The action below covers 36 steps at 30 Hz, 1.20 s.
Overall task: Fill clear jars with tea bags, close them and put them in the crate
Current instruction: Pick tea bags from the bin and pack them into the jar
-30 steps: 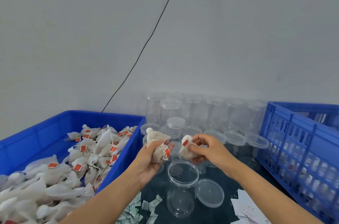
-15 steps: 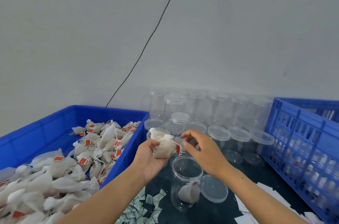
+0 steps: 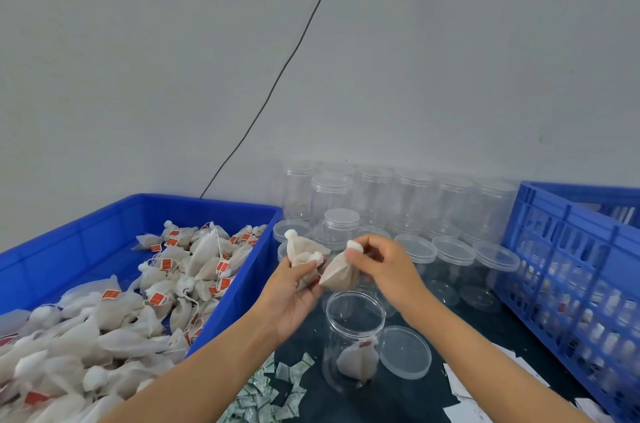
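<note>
An open clear jar (image 3: 354, 329) stands on the dark table in front of me with one tea bag (image 3: 358, 362) lying at its bottom. Its lid (image 3: 405, 351) lies flat to the right. My left hand (image 3: 292, 298) holds a small bunch of tea bags (image 3: 303, 254) just above and left of the jar's mouth. My right hand (image 3: 384, 267) pinches the knotted top of another tea bag (image 3: 339, 275), which hangs over the jar's rim. The blue slotted crate (image 3: 571, 270) stands at the right.
A blue tub (image 3: 145, 215) heaped with tea bags fills the left. Several empty clear jars (image 3: 408, 201), some lidded, stand behind against the wall. Small sachets (image 3: 273, 398) and white paper slips (image 3: 464, 384) lie at the table's near edge. A black cable runs up the wall.
One tea bag dropped into the jar a second ago. My right hand then reached to my left hand's bunch and has pulled another tea bag out over the jar.
</note>
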Each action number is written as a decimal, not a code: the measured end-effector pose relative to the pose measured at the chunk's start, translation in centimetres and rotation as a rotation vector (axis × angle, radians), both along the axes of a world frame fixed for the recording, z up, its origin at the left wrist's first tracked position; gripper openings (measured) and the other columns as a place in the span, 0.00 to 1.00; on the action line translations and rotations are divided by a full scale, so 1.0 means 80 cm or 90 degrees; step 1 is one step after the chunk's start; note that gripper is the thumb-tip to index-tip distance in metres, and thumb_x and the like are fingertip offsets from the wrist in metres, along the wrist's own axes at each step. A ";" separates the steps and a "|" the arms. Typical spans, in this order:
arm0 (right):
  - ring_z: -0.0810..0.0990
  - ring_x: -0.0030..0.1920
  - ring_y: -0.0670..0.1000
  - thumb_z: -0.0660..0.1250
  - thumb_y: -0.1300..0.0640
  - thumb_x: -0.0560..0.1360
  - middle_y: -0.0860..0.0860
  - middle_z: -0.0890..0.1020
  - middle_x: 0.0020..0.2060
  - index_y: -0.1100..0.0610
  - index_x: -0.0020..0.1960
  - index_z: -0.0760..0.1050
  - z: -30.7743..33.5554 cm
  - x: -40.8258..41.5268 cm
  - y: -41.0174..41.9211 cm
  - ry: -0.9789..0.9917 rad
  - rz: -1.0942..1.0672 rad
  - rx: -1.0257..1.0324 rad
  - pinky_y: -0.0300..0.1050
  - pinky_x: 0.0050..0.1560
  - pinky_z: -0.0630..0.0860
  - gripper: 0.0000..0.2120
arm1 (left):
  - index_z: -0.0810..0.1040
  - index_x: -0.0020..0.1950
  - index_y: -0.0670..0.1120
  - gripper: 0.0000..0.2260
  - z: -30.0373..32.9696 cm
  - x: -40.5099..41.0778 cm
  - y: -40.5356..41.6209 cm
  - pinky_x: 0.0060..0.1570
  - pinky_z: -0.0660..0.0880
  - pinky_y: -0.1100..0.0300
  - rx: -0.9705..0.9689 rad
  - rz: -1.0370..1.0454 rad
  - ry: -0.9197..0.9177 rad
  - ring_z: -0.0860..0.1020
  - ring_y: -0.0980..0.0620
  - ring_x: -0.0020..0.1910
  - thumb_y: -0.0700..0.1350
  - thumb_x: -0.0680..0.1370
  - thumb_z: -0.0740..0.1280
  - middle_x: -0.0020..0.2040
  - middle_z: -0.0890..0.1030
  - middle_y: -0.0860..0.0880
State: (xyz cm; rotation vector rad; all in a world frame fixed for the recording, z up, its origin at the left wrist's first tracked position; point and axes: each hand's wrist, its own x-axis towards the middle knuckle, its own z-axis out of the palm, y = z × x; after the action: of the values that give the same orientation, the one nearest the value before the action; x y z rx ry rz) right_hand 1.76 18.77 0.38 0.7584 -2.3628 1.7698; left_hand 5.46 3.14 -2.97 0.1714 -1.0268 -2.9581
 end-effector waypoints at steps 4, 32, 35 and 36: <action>0.76 0.30 0.37 0.68 0.60 0.77 0.48 0.80 0.36 0.55 0.43 0.76 0.005 -0.013 0.019 -0.022 -0.030 0.022 0.31 0.32 0.71 0.04 | 0.68 0.70 0.40 0.19 -0.003 -0.005 -0.004 0.38 0.82 0.53 0.004 0.028 0.009 0.85 0.43 0.47 0.32 0.79 0.62 0.59 0.80 0.35; 0.75 0.32 0.40 0.74 0.63 0.69 0.48 0.80 0.38 0.51 0.44 0.76 0.016 -0.020 0.020 0.134 -0.036 0.154 0.31 0.35 0.73 0.11 | 0.74 0.60 0.43 0.09 -0.008 -0.001 0.000 0.46 0.79 0.56 -0.332 -0.002 0.030 0.83 0.45 0.51 0.45 0.83 0.60 0.53 0.85 0.43; 0.75 0.34 0.41 0.78 0.57 0.67 0.48 0.80 0.38 0.48 0.45 0.71 0.018 -0.027 0.031 0.105 -0.044 0.213 0.30 0.37 0.74 0.16 | 0.77 0.59 0.45 0.09 -0.010 -0.001 0.000 0.48 0.79 0.57 -0.354 0.017 0.025 0.85 0.47 0.49 0.46 0.81 0.63 0.51 0.85 0.46; 0.76 0.34 0.41 0.78 0.56 0.67 0.48 0.81 0.38 0.49 0.45 0.71 0.015 -0.028 0.033 0.084 -0.038 0.232 0.31 0.37 0.75 0.16 | 0.77 0.59 0.46 0.09 -0.011 -0.001 0.000 0.49 0.78 0.57 -0.368 0.023 0.024 0.84 0.47 0.50 0.46 0.81 0.64 0.52 0.85 0.46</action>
State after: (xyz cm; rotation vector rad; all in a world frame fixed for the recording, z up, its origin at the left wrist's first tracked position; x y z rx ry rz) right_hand -0.46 21.43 1.55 0.8059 -2.6166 1.2368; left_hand 5.40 3.18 -3.86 0.1214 -1.7805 -2.4837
